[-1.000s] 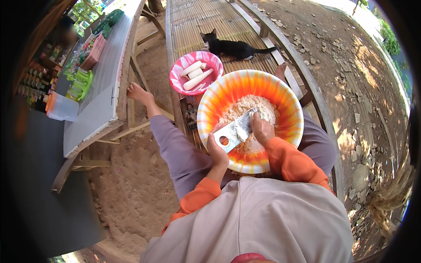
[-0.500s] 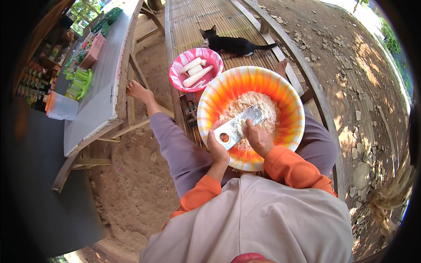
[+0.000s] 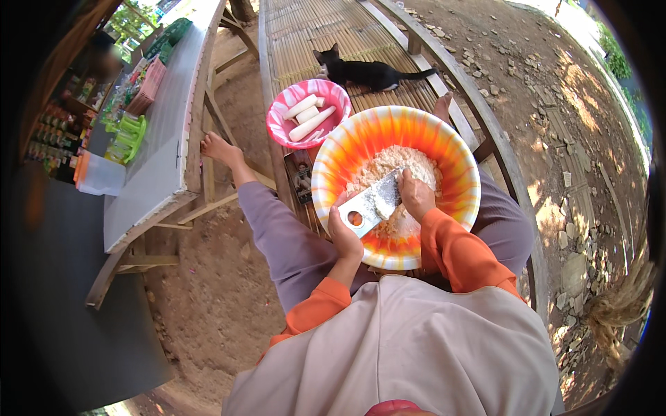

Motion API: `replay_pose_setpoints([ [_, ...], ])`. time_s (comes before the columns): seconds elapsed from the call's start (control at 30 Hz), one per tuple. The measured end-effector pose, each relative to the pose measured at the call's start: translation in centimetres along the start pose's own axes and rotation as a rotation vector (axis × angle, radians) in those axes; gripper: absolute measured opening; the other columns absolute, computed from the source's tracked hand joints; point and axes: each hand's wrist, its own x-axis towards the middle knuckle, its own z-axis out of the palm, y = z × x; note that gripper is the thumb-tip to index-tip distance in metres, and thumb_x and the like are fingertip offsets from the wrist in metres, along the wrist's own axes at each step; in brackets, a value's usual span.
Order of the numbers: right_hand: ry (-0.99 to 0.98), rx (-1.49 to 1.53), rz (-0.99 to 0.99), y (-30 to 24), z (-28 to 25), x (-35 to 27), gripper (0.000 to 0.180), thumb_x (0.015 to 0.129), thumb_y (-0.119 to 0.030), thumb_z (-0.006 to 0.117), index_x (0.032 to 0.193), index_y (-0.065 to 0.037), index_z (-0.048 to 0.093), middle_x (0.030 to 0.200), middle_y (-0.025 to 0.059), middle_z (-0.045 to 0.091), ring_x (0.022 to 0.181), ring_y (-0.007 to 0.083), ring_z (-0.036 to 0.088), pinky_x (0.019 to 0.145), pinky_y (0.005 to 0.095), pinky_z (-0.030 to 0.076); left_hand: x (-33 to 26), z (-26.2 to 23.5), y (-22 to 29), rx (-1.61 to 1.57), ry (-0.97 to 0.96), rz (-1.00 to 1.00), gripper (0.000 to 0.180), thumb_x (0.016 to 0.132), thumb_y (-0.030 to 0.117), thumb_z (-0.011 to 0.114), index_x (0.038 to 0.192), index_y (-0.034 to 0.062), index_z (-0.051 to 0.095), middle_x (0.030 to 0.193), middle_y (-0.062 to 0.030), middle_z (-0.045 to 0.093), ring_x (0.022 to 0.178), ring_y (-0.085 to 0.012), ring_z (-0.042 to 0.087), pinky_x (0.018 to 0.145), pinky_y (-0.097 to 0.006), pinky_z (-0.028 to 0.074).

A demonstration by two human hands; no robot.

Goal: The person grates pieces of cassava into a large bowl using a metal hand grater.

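Pale grey tops the table [image 3: 156, 173] at far left, a clear box [image 3: 100, 175] by its left edge; along the left edge of the bench [image 3: 305, 35] sits a pink bowl [image 3: 276, 118], perhaps kept there so its peeled white sticks [image 3: 312, 125] stay within reach; a phone [image 3: 301, 179] lies at that same edge, just nearer the body; the left hand [image 3: 343, 232] grasps the holed end of a metal grater [image 3: 370, 206], probably to steady its slant; the grater hangs over an orange basin [image 3: 465, 163], likely so that shreds drop onto the pale heap [image 3: 413, 161] inside; the right hand [image 3: 417, 197] curls at the grater's far end, and whether its fingers pinch a piece I cannot tell.

For movement, bowl and phone crowd the basin's left rim; beyond the bowl a black cat [image 3: 368, 73] takes up bench width, its tail reaching the right edge; the basin's right wall leaves the right hand some travel; past it, a wooden rail [image 3: 479, 104] follows the bench's right edge, perhaps limiting any wide swing.
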Motion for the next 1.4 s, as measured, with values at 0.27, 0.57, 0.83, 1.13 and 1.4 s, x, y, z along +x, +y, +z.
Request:
replay_pose_setpoints([
  [0.27, -0.121, -0.051, -0.082, -3.9, -2.2, -4.0, 0.019, 0.090, -0.027, 0.041, 0.093, -0.008, 0.042, 0.070, 0.0240, 0.058, 0.067, 0.0421, 0.058, 0.059, 0.0517, 0.043, 0.0, -0.4, -0.1, -0.053, 0.034, -0.019, 0.046, 0.095, 0.026, 0.023, 0.118, -0.0052, 0.048, 0.113, -0.0166, 0.057, 0.103, -0.0226, 0.053, 0.093, -0.031, 0.038],
  [0.57, -0.049, -0.030, -0.173, -2.4, -0.7, -2.1, 0.025, 0.090, -0.026, 0.041, 0.105, -0.007, 0.043, 0.068, 0.0258, 0.057, 0.064, 0.0427, 0.056, 0.059, 0.0516, 0.043, 0.3, -0.6, -0.4, -0.049, 0.031, -0.024, 0.047, 0.095, 0.028, 0.022, 0.120, -0.0052, 0.045, 0.117, -0.0192, 0.054, 0.106, -0.0256, 0.052, 0.093, -0.035, 0.039],
  [0.83, -0.016, -0.079, -0.065, 1.8, 0.1, 0.4, 0.028, 0.090, -0.029, 0.041, 0.105, -0.005, 0.043, 0.073, 0.0224, 0.060, 0.067, 0.0415, 0.058, 0.060, 0.0492, 0.044, 0.4, -0.4, -0.3, -0.006, 0.011, 0.005, 0.047, 0.095, 0.027, 0.024, 0.118, -0.0058, 0.048, 0.112, -0.0176, 0.057, 0.104, -0.0244, 0.053, 0.092, -0.032, 0.040],
  [1.13, 0.025, -0.026, -0.113, 0.1, -0.2, -0.2, 0.020, 0.090, -0.028, 0.040, 0.095, -0.009, 0.041, 0.072, 0.0230, 0.059, 0.071, 0.0416, 0.059, 0.062, 0.0517, 0.043, 0.2, -0.7, -0.4, 0.041, -0.020, -0.014, 0.048, 0.095, 0.030, 0.023, 0.122, -0.0031, 0.045, 0.117, -0.0166, 0.054, 0.106, -0.0253, 0.052, 0.093, -0.036, 0.040],
  [1.4, -0.146, -0.063, -0.098, -3.7, -2.2, -4.2, 0.020, 0.090, -0.029, 0.041, 0.096, -0.010, 0.042, 0.073, 0.0265, 0.058, 0.067, 0.0433, 0.058, 0.060, 0.0538, 0.043, 0.1, -0.3, -0.1, -0.069, 0.021, -0.029, 0.047, 0.095, 0.027, 0.023, 0.120, -0.0050, 0.047, 0.114, -0.0172, 0.055, 0.104, -0.0236, 0.053, 0.092, -0.032, 0.039],
])
